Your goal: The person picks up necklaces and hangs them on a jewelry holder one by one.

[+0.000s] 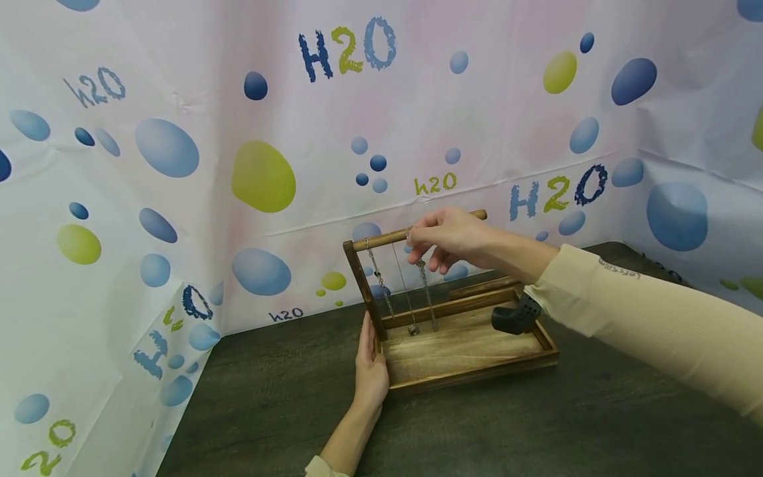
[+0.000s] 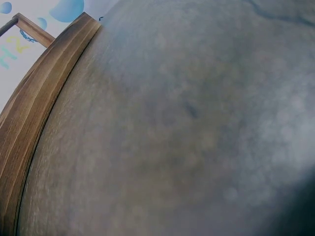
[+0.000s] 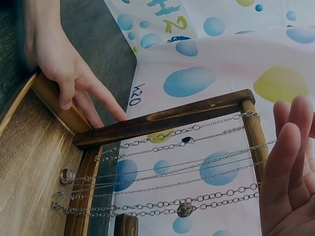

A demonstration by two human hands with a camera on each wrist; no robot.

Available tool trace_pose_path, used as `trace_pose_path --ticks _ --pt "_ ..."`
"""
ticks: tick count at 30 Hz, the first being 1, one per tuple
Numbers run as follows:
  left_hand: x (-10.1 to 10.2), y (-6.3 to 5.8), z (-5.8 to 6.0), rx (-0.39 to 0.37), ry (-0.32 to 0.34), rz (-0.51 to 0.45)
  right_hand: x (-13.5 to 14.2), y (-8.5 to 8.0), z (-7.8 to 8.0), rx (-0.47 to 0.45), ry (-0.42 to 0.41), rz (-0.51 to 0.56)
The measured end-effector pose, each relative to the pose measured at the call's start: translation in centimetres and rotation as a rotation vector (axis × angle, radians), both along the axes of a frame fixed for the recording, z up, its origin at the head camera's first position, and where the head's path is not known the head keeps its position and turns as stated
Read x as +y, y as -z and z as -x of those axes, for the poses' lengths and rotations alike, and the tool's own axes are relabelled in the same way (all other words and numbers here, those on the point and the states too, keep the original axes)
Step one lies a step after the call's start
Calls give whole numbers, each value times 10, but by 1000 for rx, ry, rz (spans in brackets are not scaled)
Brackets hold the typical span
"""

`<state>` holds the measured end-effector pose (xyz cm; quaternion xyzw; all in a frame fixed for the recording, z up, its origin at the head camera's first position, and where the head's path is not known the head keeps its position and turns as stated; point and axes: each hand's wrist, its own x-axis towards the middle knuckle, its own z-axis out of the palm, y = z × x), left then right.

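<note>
A wooden jewelry stand [image 1: 465, 382] has a shallow tray, an upright post [image 1: 361, 278] and a crossbar [image 1: 381, 240]. Several thin metal chains hang from the bar; one bears a round pendant [image 3: 185, 209], another a ring-like piece [image 3: 67, 175]. My left hand [image 1: 371, 374] holds the stand's left end, thumb at the tray wall and fingers [image 3: 106, 96] stretched along the outside. My right hand [image 1: 450, 237] is up at the crossbar, its fingertips beside the top of the chains. Whether they pinch a chain is hidden. The left wrist view shows only the stand's wooden side [image 2: 47, 88].
The stand rests on a dark wood-look table [image 1: 477, 430]. A white sheet [image 1: 417, 119] with blue and green drops and H2O lettering hangs behind and along the sides. A black strapped device [image 1: 514, 319] sits at my right wrist, over the tray.
</note>
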<state>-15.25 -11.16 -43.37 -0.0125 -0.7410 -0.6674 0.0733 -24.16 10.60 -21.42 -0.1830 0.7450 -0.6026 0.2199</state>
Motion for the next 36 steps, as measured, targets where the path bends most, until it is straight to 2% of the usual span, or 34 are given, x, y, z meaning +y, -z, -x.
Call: trace_pose_path --ticks 36 --pt "0 0 1 7 0 2 42 18 9 1 129 2"
